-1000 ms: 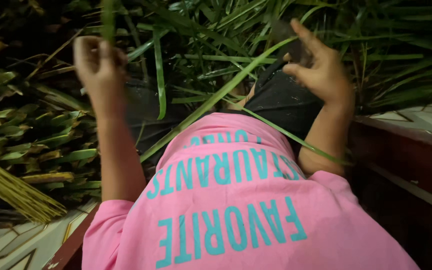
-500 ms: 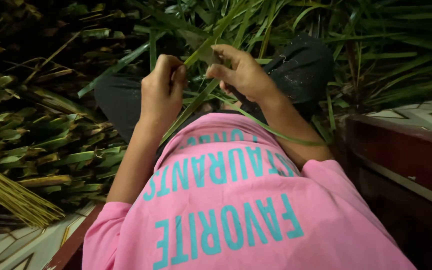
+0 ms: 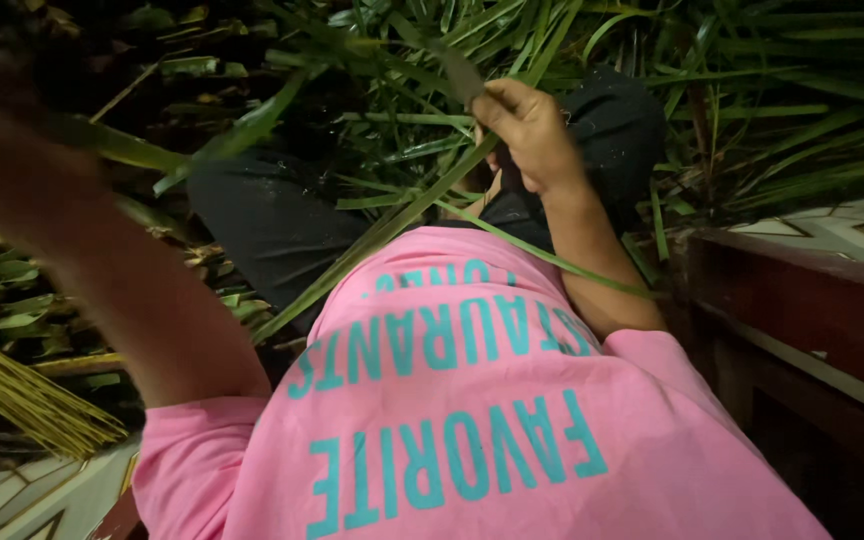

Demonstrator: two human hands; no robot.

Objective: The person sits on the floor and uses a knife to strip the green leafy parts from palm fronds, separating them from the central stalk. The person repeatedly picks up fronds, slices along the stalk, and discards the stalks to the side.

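Home porch: patterned floor tiles (image 3: 852, 225), heaped palm leaves (image 3: 392, 130).

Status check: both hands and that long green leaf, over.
Right hand shut on long green palm leaf strip. Left hand raised, motion-blurred, grip unclear. Loose leaf pile crowds around.

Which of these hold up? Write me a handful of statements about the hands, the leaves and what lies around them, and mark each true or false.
1. The right hand grips a small blade together with a long green leaf strip. True.
2. The left hand rests flat on the pink shirt. False: it is raised at the left edge of the view, blurred, near a green leaf.
3. A bundle of thin yellow sticks lies at the lower left. True.
4. The shirt is blue with white letters. False: it is pink with teal letters.
5. A dark wooden ledge runs along the right side. True.
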